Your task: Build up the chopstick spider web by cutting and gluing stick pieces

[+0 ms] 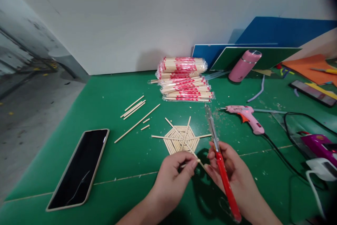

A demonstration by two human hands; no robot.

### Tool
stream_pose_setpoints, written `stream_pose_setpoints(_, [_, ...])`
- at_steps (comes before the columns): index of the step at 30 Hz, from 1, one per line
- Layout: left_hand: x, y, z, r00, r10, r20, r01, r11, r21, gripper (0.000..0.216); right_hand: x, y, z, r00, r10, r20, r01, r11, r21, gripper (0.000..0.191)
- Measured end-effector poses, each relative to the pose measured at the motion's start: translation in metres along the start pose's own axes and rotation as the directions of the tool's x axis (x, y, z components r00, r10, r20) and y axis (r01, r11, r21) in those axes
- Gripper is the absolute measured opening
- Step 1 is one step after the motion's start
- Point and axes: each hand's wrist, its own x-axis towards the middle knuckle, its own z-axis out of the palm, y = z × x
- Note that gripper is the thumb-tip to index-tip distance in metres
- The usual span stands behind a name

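A hexagonal web of wooden sticks (181, 137) lies flat on the green table, its longer sticks reaching out past the layered sides. At its near edge, my left hand (175, 172) is closed, thumb and forefinger pinching a thin wooden stick whose pale end shows at the fingertips. My right hand (234, 172) is wrapped around red-handled scissors (223, 179), seen edge-on, with the metal blades pointing up and away. The right fingertips are close to the web's lower-right stick. Part of the web is hidden behind my left hand.
Left of the web lie several loose sticks (137, 124) and a black-screened phone (79, 169). Plastic-wrapped bundles of sticks (184, 81) are at the back. To the right are a pink glue gun (246, 114) with its cable, a pink bottle (244, 65) and another phone (313, 92).
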Motion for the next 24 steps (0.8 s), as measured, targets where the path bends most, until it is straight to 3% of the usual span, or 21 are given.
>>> stream_pose_setpoints(4, [0.005, 0.008, -0.01, 0.993, -0.114, -0.04, 0.101, 0.964, -0.245, 0.017, -0.002, -0.002, -0.018, 0.997, 0.018, 0.069, 0.002, 0.96, -0.28, 0.047])
stream_pose_setpoints(11, [0.008, 0.005, -0.015, 0.996, -0.075, -0.049, 0.049, 0.915, -0.401, 0.014, -0.014, 0.011, -0.033, 0.973, 0.105, 0.205, 0.025, 0.836, -0.548, 0.052])
stream_pose_setpoints(17, [0.006, -0.001, -0.015, 0.997, -0.026, -0.073, -0.008, 0.902, -0.432, 0.015, -0.019, 0.012, -0.033, 0.965, 0.109, 0.239, 0.07, 0.769, -0.635, 0.057])
stream_pose_setpoints(24, [0.005, -0.004, -0.017, 0.998, 0.001, -0.057, -0.023, 0.92, -0.392, 0.018, -0.021, 0.01, -0.03, 0.953, 0.121, 0.276, 0.07, 0.801, -0.594, 0.061])
